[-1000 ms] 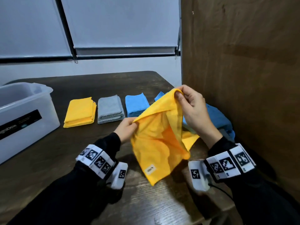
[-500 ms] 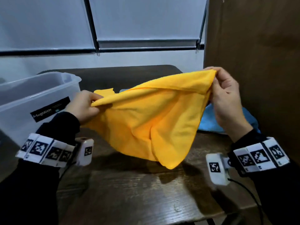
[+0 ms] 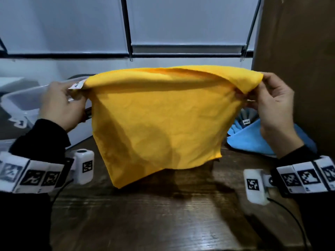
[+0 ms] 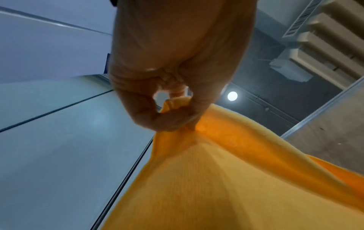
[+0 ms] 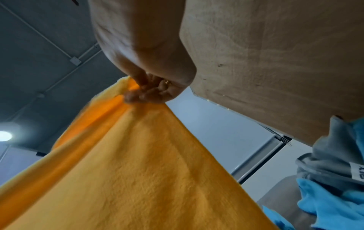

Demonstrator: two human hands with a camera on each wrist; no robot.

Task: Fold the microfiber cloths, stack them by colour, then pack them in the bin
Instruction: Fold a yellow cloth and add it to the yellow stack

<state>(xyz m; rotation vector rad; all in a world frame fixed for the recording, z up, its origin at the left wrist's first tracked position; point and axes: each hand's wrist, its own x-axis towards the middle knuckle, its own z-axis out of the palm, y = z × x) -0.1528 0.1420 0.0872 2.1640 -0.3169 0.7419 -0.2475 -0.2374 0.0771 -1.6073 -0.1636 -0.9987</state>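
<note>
- The yellow cloth, bunched and hanging in a point a second ago, now spreads wide and flat between the fingers.
- The left hand and right hand are now far apart, each pinching a top corner.
- The cloth's white label, earlier low on the hanging end, now sits at the left fingers.

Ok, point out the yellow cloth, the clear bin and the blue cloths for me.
yellow cloth (image 3: 159,120), head view, middle of its hanging face.
clear bin (image 3: 21,98), head view, its near rim on the left.
blue cloths (image 3: 252,140), head view, top layer of the unfolded pile on the right.
</note>
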